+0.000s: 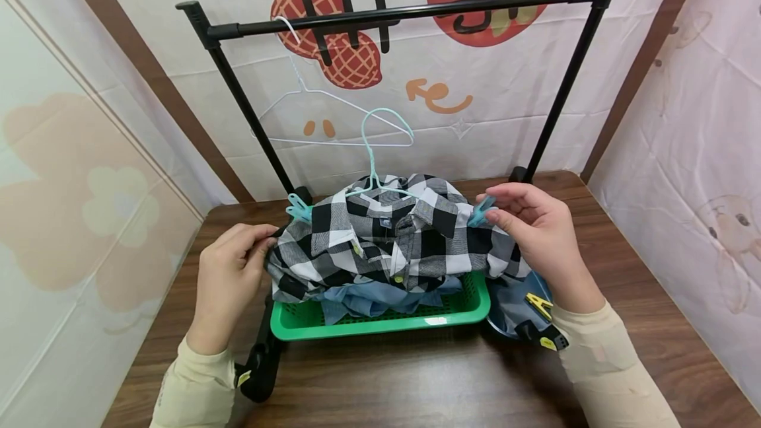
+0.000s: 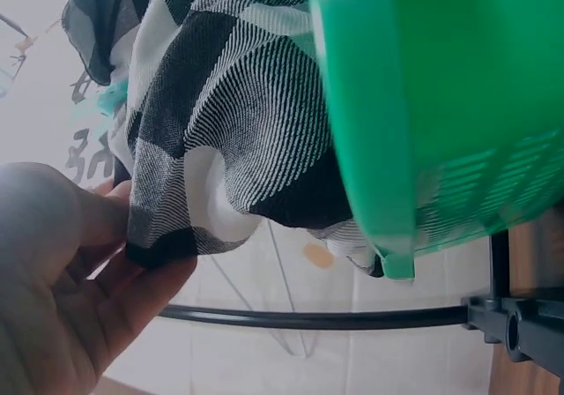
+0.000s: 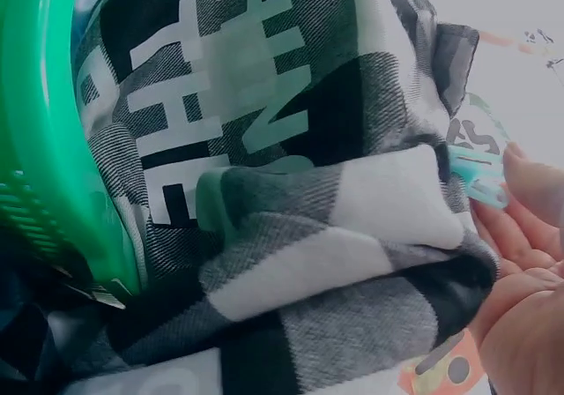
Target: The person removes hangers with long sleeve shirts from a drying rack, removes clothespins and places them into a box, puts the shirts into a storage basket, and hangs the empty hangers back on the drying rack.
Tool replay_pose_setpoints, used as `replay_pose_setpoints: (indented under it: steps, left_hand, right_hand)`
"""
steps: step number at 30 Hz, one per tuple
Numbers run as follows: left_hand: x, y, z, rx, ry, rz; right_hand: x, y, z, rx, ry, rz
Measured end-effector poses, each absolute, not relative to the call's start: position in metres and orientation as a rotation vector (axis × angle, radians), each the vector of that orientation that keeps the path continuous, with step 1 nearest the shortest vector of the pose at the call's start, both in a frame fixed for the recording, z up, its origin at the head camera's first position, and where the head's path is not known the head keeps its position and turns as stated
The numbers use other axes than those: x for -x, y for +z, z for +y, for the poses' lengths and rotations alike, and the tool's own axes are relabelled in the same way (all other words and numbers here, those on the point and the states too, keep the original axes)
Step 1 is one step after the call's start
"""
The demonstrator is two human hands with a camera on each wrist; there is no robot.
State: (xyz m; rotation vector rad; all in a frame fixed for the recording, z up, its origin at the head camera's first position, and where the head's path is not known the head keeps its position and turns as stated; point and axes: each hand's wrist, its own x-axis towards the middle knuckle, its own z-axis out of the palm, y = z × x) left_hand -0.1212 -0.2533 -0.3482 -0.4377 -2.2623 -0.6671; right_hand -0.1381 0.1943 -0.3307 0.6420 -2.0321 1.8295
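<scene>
A black-and-white checked shirt (image 1: pixel 333 253) lies across a green basket (image 1: pixel 380 330), its collar toward the back. Out of the collar rises the hook of a mint-green hanger (image 1: pixel 370 144). Blue clothespins clip both shoulders, one on the left (image 1: pixel 299 209) and one on the right (image 1: pixel 480 211). My left hand (image 1: pixel 228 276) pinches the shirt's left edge between thumb and fingers; the left wrist view shows the pinched cloth (image 2: pixel 163 236). With thumb and fingertips, my right hand (image 1: pixel 543 236) pinches the right clothespin (image 3: pixel 476 179). White lettering (image 3: pixel 181 104) shows on the shirt in the right wrist view.
Behind the basket stands a black rack (image 1: pixel 410 13) with a white hanger (image 1: pixel 333 142) on its bar. Blue cloth (image 1: pixel 374 299) lies in the basket. At the right, a blue bowl (image 1: pixel 505 312) holds a yellow clothespin (image 1: pixel 539 306). Everything stands on a wooden table (image 1: pixel 380 388).
</scene>
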Motion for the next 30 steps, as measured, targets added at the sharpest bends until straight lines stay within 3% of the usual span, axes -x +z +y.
replay_pose_setpoints:
  steps: [17, 30]
  left_hand:
    - [0.119, -0.346, -0.252, 0.503, -0.694, -2.175]
    - [0.123, -0.345, -0.264, 0.411, -0.655, -2.188]
  right_hand:
    - [0.13, -0.325, 0.19, -0.584, 2.0, -1.556]
    - [0.137, -0.315, 0.238, -0.558, 1.956, -1.55]
